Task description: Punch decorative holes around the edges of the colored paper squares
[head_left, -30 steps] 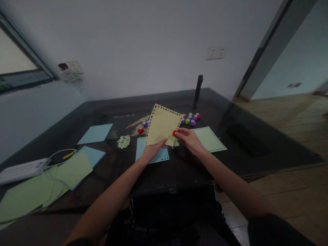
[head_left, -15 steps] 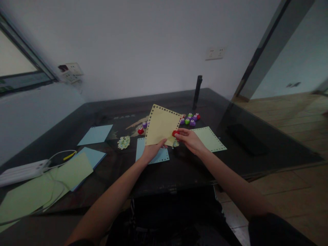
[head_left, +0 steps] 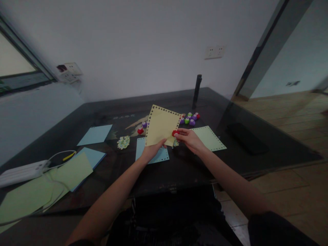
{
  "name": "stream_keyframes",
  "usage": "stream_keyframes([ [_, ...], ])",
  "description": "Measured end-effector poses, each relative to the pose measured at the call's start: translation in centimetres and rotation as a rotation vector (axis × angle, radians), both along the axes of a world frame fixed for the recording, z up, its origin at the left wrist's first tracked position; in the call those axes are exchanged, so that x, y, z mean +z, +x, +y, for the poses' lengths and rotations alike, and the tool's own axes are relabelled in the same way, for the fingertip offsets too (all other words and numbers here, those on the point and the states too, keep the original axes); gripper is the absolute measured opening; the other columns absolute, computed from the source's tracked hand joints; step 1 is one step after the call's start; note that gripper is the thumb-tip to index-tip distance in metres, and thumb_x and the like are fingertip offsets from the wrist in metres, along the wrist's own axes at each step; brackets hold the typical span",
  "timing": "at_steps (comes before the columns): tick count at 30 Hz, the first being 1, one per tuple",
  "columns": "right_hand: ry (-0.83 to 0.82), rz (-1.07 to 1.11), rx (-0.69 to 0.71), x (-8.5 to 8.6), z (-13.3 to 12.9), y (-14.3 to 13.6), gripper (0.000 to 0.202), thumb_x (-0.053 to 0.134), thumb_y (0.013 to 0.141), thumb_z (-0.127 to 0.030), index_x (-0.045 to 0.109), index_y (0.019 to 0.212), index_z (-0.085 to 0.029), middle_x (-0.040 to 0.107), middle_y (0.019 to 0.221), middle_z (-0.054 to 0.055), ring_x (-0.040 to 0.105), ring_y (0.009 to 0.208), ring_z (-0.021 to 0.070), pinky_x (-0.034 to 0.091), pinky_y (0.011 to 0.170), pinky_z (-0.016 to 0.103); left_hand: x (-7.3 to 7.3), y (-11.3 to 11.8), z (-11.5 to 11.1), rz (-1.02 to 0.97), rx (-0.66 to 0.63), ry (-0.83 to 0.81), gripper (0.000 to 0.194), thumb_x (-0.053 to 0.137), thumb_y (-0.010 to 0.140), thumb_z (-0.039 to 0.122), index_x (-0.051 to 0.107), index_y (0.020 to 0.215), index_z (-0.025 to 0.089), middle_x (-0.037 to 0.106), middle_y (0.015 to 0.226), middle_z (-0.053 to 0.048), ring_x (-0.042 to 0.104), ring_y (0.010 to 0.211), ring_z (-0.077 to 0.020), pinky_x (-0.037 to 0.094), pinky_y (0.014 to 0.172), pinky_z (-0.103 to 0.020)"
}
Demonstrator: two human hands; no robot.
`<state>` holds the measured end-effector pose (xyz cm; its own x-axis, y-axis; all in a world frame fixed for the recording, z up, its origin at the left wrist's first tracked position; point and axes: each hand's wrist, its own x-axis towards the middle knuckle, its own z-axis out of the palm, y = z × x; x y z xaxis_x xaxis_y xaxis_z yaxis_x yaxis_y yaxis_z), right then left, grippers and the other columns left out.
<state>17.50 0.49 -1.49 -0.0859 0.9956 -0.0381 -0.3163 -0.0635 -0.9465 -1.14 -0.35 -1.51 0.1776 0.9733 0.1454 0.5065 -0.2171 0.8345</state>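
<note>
My left hand (head_left: 154,150) grips the lower edge of a yellow sheet (head_left: 163,125), which is tilted up and has small punched holes along its top and sides. At the sheet's lower right edge, my right hand (head_left: 189,139) pinches a red punch (head_left: 175,133). Beneath the sheet lies a blue sheet (head_left: 159,156) with holes along its edge, partly hidden. To the right is a pale green sheet (head_left: 208,138) with punched edges. Several red, purple and green punches (head_left: 192,122) stand behind my right hand, and a red one (head_left: 140,130) stands left of the sheet.
Blue paper (head_left: 95,134), green sheets (head_left: 28,196) and a white power strip (head_left: 23,173) with a cable lie at the left. A cluster of small paper pieces (head_left: 123,142) is nearer. A black upright object (head_left: 197,91) and a dark flat object (head_left: 246,138) are at the right.
</note>
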Motion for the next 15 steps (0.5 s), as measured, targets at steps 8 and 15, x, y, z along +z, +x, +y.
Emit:
stream_keyframes([
  [8, -0.01, -0.126, 0.003, 0.11, -0.04, 0.09, 0.031, 0.079, 0.058, -0.029, 0.065, 0.084, -0.018, 0.067, 0.086, 0.005, 0.057, 0.068, 0.013, 0.041, 0.056, 0.026, -0.6, -0.09, 0.3, -0.029, -0.012, 0.009, 0.026, 0.052, 0.08, 0.037, 0.066, 0.064, 0.021, 0.071, 0.069, -0.001, 0.065, 0.081, -0.0202, 0.04, 0.097, -0.032],
  [15, -0.006, -0.131, 0.003, 0.14, -0.15, 0.09, 0.03, 0.078, 0.059, -0.028, 0.066, 0.085, -0.018, 0.068, 0.087, 0.006, 0.058, 0.07, 0.0141, 0.043, 0.061, 0.028, -0.69, -0.09, 0.28, -0.035, -0.006, 0.008, 0.028, 0.053, 0.08, 0.039, 0.066, 0.064, 0.02, 0.072, 0.072, -0.003, 0.065, 0.085, -0.021, 0.04, 0.098, -0.033],
])
